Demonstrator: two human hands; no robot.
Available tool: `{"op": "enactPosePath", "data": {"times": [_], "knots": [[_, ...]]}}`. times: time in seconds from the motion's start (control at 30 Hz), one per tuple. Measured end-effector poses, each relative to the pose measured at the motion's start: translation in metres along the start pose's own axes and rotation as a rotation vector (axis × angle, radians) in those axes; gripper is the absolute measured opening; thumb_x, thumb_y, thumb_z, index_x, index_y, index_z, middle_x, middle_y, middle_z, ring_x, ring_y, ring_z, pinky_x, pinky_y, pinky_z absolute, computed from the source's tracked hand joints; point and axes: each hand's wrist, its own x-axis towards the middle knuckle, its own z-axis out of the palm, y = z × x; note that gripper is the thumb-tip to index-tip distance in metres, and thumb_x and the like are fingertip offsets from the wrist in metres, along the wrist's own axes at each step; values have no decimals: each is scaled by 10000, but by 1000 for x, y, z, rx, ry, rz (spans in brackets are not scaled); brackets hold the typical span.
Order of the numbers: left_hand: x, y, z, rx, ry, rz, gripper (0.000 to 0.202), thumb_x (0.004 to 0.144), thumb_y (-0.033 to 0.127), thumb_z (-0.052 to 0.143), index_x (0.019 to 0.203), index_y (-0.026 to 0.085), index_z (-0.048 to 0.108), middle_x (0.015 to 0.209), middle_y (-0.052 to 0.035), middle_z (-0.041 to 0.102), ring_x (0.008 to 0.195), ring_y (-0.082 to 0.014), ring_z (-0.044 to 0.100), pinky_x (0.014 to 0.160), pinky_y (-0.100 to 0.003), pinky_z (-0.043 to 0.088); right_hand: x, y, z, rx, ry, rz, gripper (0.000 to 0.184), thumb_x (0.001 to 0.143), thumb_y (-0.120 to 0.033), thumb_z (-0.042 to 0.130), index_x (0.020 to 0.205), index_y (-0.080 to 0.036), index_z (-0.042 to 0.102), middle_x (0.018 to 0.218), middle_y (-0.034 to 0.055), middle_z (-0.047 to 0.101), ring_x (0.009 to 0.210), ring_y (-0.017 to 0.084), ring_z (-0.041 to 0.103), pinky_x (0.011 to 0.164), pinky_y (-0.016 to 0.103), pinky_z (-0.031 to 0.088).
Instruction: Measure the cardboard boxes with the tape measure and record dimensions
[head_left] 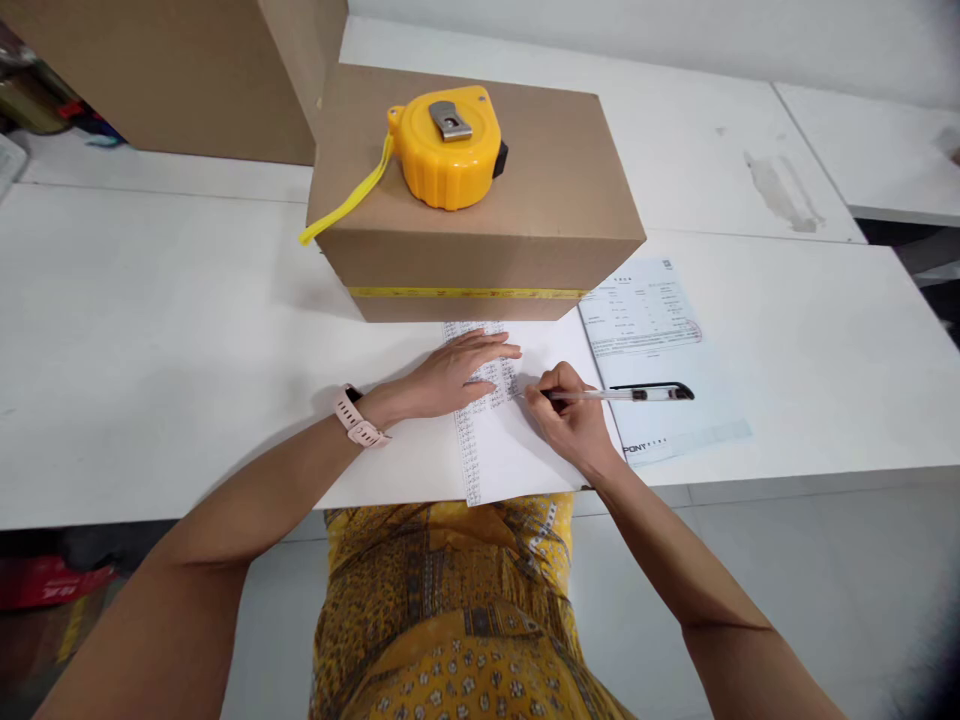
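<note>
A white sheet of paper (517,460) lies at the table's front edge, with columns of small handwriting on its left side. My left hand (457,372) rests flat on the upper left of the sheet, fingers stretched out and holding nothing; its wrist wears a pale pink watch band. My right hand (571,418) is closed around a pen (637,393) with a clear barrel and black cap end. The pen's tip is at the right end of the handwritten columns. The writing is too small to read.
Just beyond the paper stands a cardboard box (480,262) with a yellow tape measure (450,150) on top. A printed pale blue form (660,320) lies to the right. Behind on the left is a larger cardboard box (202,80). The white table's (150,380) front edge runs close to my body.
</note>
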Motion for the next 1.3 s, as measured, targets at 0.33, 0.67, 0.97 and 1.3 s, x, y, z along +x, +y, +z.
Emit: {"op": "enactPosePath", "data": {"times": [0.33,0.67,0.97,1.3], "knots": [[0,-1,1,-3,15,5,520,930,125,557,1444,202,523,1583,-99,508,1542,-222,358,1279,-451,275,-1,4,0,30,-20,17,208,835,-261,619,714,-240,452,595,-71,411,513,92,366,487,251,261],[0,-2,2,0,19,5,524,925,122,560,1443,194,524,1569,-96,523,1540,-216,358,1280,-440,276,-1,4,1,27,8,62,216,847,-264,618,723,-244,442,589,-80,389,508,87,340,480,249,255],[0,-2,2,-2,20,9,521,929,126,552,1443,207,521,1575,-90,518,1542,-218,357,1278,-456,276,0,3,1,27,-3,39,219,823,-274,620,707,-242,438,588,-75,397,513,88,350,487,249,260],[-1,-1,1,-2,17,5,520,927,119,553,1439,207,523,1570,-89,523,1541,-219,358,1280,-456,276,0,4,2,36,11,73,219,830,-266,622,718,-247,435,578,-81,378,503,90,330,479,250,254]]}}
